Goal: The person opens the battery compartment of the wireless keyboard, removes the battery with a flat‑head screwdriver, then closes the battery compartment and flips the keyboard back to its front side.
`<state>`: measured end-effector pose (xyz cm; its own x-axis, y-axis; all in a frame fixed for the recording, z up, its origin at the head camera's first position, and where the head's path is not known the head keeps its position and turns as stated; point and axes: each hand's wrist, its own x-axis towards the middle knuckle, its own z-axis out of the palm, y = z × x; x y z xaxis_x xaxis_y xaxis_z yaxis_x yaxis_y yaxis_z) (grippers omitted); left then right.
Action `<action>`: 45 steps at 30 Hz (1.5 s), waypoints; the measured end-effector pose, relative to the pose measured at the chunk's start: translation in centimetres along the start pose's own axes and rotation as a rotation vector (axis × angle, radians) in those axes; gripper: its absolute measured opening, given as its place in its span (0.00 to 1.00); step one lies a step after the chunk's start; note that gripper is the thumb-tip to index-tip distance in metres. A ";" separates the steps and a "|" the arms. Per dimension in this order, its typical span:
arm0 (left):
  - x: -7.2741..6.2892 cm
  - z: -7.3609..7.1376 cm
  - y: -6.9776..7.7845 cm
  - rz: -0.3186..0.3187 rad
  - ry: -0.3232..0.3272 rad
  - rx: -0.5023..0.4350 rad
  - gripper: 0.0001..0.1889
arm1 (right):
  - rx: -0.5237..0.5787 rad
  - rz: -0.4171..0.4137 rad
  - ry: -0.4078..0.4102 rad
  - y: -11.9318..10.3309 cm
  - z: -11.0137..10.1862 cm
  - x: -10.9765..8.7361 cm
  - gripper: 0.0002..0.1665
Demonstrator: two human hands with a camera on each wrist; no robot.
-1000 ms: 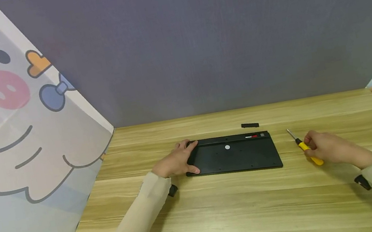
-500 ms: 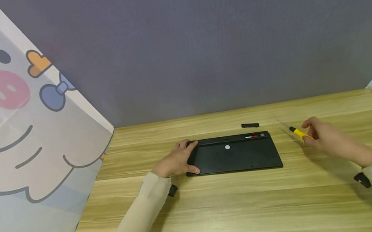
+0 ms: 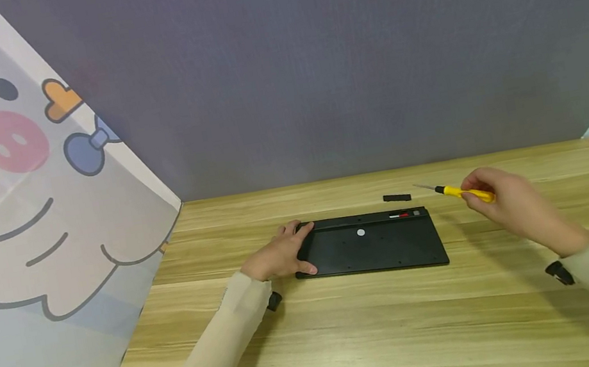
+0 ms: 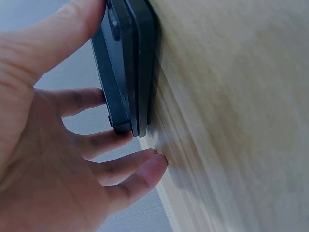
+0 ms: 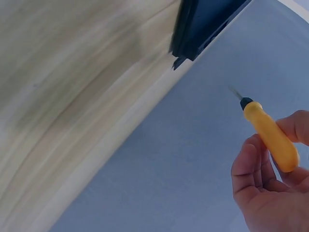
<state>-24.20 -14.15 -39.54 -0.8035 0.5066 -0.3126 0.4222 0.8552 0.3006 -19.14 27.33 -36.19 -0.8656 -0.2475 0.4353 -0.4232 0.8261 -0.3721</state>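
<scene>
A grey partition (image 3: 332,60) lines the far edge of the counter (image 3: 355,335). Before it lies a black device (image 3: 375,248), left end partly blocked by the wide-spread left grip (image 3: 282,256). The right grip (image 3: 516,206) pinches a yellow screwdriver (image 3: 452,191) (raised); nearer that edge, a black strip (image 3: 397,197).

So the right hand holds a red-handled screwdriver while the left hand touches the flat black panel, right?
Not quite: the screwdriver has a yellow handle, as the head view shows. The right hand does hold it, and the left hand touches the flat black panel.
</scene>
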 end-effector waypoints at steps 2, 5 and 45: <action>0.0 0.0 0.0 0.000 -0.002 0.000 0.51 | -0.001 -0.022 0.005 -0.3 0.1 0.3 0.08; 0.0 0.0 0.1 -0.002 -0.004 0.003 0.52 | -0.003 -0.057 0.014 -0.7 0.4 0.8 0.07; 0.1 0.1 0.0 -0.004 0.007 0.027 0.52 | 0.037 -0.221 -0.066 -2.5 1.1 3.7 0.24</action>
<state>-24.27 -14.04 -39.64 -0.8082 0.5022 -0.3076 0.4299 0.8601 0.2748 -21.62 23.81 -34.53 -0.7661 -0.4534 0.4556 -0.6126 0.7297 -0.3038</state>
